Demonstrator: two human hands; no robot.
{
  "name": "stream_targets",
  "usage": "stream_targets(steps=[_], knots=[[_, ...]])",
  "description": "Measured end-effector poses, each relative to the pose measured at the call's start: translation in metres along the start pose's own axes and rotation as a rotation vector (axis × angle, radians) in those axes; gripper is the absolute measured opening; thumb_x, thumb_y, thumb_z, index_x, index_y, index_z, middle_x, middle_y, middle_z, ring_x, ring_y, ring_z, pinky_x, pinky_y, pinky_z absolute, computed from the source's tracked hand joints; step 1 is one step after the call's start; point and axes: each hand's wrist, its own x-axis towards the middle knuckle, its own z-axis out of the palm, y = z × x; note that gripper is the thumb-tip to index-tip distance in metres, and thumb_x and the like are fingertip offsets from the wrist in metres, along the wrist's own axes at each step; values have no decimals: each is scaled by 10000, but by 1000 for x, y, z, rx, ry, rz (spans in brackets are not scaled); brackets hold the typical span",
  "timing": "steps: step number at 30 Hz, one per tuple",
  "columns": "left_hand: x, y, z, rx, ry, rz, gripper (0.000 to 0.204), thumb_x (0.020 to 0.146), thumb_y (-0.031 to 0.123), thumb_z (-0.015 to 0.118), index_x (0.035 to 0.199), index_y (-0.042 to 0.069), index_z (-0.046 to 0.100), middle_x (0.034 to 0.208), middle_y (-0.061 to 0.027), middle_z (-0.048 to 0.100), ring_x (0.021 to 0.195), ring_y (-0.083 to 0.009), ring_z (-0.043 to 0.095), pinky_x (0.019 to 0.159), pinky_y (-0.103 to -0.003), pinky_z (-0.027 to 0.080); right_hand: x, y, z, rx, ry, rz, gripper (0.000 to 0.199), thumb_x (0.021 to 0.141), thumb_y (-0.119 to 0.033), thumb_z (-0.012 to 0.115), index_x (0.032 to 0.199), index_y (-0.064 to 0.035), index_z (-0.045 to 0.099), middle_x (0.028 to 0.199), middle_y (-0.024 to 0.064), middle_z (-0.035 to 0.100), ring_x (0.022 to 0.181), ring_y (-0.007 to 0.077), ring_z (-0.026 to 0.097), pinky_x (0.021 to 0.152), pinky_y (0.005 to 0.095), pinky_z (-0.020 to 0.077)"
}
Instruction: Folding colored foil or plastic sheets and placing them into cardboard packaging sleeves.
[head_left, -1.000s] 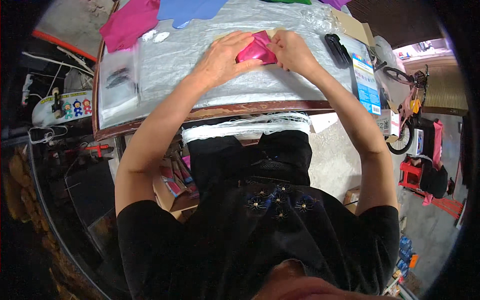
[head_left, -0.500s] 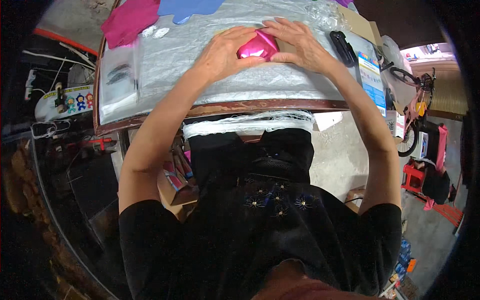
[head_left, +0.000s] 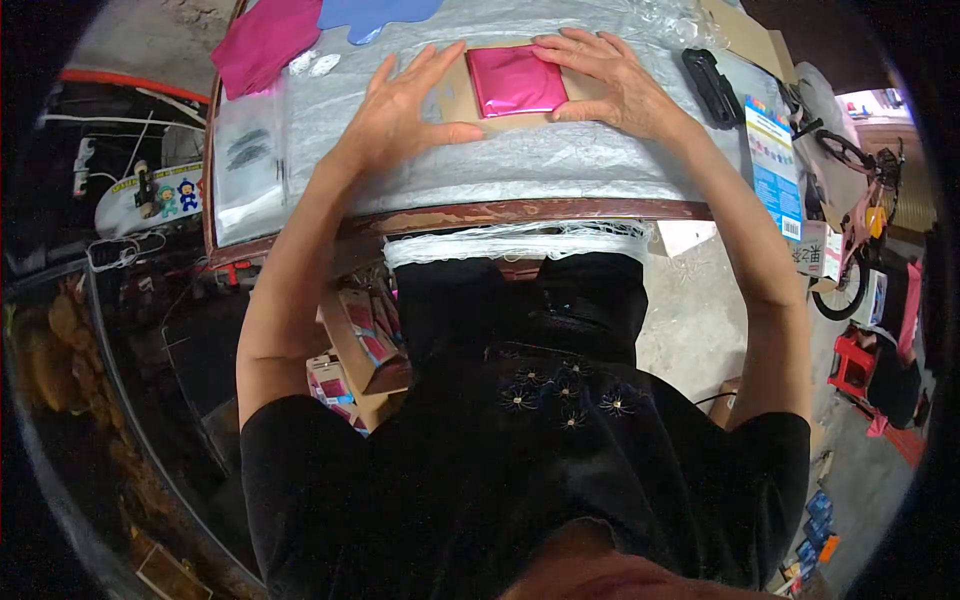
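Note:
A folded square of shiny pink film [head_left: 518, 84] lies flat on a tan piece of card [head_left: 456, 92] on the covered table. My left hand [head_left: 398, 112] is at the left end of the card, fingers spread and thumb stretched toward the film, holding nothing. At the other side my right hand [head_left: 618, 88] has its fingers and thumb apart along the right edge of the film. Its fingertips touch the film's upper right corner, and the thumb tip lies by the lower right corner.
Crumpled pale sheeting [head_left: 400, 190] covers the table. Magenta [head_left: 262, 45] and blue [head_left: 380, 15] pieces lie at the far left, near a clear plastic sleeve [head_left: 250, 160]. Toward the right are a black tool [head_left: 712, 88], a blue-and-white printed package [head_left: 772, 170] and clear wrap [head_left: 665, 22].
My left hand has drawn away to the left and its fingers have spread. Between the hands, the pink film now shows as a flat square, with the card visible beneath it.

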Motion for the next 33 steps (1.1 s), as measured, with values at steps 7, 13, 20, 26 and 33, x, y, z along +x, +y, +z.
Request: stream_targets(steps=[7,13,20,26,33], knots=[[33,11,3,77,63,177,785,866,594,680,1500,182,466,1521,-154,472,1481,-303,334,1242,-508,158,0,6,3,34,16,7,832,750,-588,740,1469,-232,521,1549,5,460,1492,281,306,1237,547,152],[46,25,28,-22,50,277,574,927,489,661,1403,178,588,1509,-116,496,1452,-306,382,1227,-495,220,0,-4,2,70,91,23,712,811,-545,728,1417,-204,577,1511,8,505,1477,278,338,1238,533,189],[43,22,28,12,76,285,517,930,459,672,1352,163,635,1490,-126,514,1430,-319,411,1214,-494,257,-29,-8,-30,198,417,78,340,868,-319,726,1080,-58,673,1137,163,651,1075,331,594,929,457,433],[50,27,30,-29,79,304,510,928,455,675,1344,163,642,1476,-134,527,1426,-324,418,1210,-499,269,-53,12,-3,4,186,194,372,1025,-136,528,1391,-122,591,1456,70,565,1420,254,450,1215,464,248],[53,28,34,-38,98,289,512,921,455,684,1337,158,648,1462,-137,541,1418,-325,430,1202,-501,283,-28,0,-2,106,203,188,408,1023,-156,537,1429,-124,550,1484,75,534,1426,264,436,1222,470,233]])
